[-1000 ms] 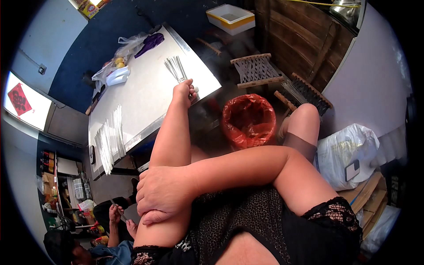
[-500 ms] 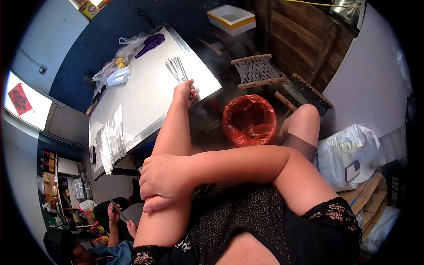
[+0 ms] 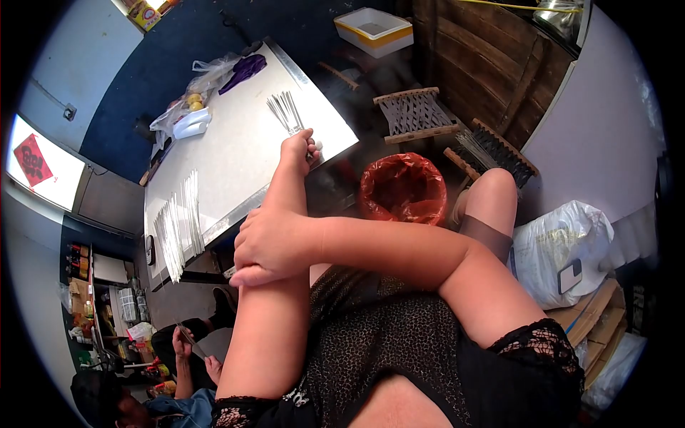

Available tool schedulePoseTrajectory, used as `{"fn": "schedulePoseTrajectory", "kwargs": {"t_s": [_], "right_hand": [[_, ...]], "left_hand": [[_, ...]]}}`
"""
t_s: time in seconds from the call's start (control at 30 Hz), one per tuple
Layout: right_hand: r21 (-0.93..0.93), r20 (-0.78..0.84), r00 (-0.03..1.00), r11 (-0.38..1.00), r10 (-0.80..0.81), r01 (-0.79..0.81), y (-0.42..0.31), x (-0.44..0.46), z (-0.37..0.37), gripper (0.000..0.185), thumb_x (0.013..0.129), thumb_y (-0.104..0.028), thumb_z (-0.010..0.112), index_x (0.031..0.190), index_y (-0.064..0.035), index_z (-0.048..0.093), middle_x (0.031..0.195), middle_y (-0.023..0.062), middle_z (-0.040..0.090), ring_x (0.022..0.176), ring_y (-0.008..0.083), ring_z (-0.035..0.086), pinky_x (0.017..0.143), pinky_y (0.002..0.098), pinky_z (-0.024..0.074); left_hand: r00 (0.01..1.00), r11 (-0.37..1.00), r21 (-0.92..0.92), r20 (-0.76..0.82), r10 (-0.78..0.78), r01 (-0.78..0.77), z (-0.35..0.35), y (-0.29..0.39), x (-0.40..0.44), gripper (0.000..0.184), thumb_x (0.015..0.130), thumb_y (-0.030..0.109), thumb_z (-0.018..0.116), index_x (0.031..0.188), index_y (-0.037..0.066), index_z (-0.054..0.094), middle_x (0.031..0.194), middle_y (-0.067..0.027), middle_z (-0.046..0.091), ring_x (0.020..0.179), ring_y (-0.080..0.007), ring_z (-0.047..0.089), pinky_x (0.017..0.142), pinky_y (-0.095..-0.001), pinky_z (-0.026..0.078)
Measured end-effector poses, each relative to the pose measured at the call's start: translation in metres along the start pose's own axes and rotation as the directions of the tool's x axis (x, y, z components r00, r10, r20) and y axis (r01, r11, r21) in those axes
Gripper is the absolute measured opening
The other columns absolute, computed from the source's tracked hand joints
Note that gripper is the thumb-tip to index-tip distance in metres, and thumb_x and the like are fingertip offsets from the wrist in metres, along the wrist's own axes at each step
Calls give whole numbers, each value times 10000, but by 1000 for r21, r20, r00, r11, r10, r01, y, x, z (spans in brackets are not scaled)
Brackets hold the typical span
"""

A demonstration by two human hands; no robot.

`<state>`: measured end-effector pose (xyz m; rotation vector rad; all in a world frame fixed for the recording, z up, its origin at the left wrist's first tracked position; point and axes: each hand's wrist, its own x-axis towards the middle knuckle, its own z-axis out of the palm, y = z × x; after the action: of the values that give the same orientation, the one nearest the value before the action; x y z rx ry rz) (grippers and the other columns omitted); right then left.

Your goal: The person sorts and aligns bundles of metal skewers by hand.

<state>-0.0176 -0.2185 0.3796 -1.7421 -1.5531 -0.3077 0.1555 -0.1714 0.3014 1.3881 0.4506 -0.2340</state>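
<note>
My left hand [image 3: 300,151] is closed around the lower end of a bundle of thin pale metal-looking rods [image 3: 285,112] whose free ends fan out over the white table [image 3: 235,150]. It rests at the table's right edge, beside a small white object. My right hand [image 3: 271,242] is wrapped over my left forearm, its thumb toward my body. More thin rods [image 3: 177,225] lie spread near the table's lower left corner, some jutting past the edge.
A red-lined bin [image 3: 403,187] stands right of the table, near woven-top stools [image 3: 416,114]. A phone [image 3: 570,275] lies on a white sack [image 3: 553,246]. At lower left, a co-worker's hands [image 3: 184,344] hold a thin strip. Plastic bags [image 3: 171,118] lie on the table's far side.
My right hand has slid up my left forearm, from near the elbow toward the wrist. My left hand stays in nearly the same place with the rods.
</note>
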Motion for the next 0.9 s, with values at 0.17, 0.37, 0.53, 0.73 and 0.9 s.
{"fn": "schedulePoseTrajectory", "kwargs": {"t_s": [0.17,0.37,0.53,0.73,0.9], "right_hand": [[25,-43,997,998,57,-56,20,-2,-1,500,869,-419,409,702,-21,661,728,148,639,754,332,603,758,420,457],[59,28,979,978,200,-202,44,-4,-8,492,874,-397,379,777,-15,673,833,175,654,837,357,603,827,422,446],[37,-8,963,963,269,-268,60,-9,-10,506,877,-372,357,780,14,669,832,206,645,839,378,592,851,426,425],[-29,-58,966,966,253,-255,68,-12,-8,514,877,-371,352,768,17,670,818,202,645,834,376,591,848,428,422],[-86,-78,967,965,243,-250,72,-14,-9,506,887,-364,343,766,0,674,818,187,650,834,364,589,866,422,404]], "left_hand": [[1000,1000,-21,1,3,-3,2,1,-5,200,871,134,532,687,98,461,537,19,430,435,-82,412,385,-231,383],[1000,999,-35,24,2,-1,1,0,-7,204,868,137,532,685,97,449,536,16,422,433,-84,404,386,-235,370],[998,1000,-17,60,12,-11,-1,0,-8,219,872,158,528,674,104,451,540,18,428,445,-90,415,406,-233,386],[999,999,48,46,16,-18,0,0,-13,189,883,161,518,708,125,455,543,36,427,443,-84,397,450,-222,391],[1000,998,55,27,7,-9,1,-1,-10,215,884,175,522,688,123,453,530,32,428,432,-90,399,434,-217,395]]}}
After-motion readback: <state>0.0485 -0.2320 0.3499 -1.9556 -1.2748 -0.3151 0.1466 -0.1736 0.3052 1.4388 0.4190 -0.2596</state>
